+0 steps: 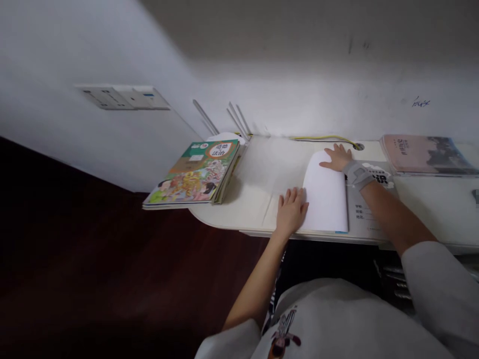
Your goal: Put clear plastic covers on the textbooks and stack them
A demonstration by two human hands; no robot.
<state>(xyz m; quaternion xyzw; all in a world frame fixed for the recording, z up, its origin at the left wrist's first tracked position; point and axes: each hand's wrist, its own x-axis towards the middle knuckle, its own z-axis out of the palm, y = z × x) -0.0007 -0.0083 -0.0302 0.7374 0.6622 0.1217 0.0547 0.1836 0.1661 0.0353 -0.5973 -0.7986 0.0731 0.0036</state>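
White paper (326, 200), smooth, curved, lies under splayed right hand (339, 158), against spread left hand (291, 212).

Gray booklet (368, 222) partly covered by forearm (398, 214), wall scribble (421, 103) illegible

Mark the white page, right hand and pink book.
White page (326, 197): head view, middle of its blank side.
Right hand (339, 158): head view, back of the hand.
Pink book (424, 155): head view, front cover.
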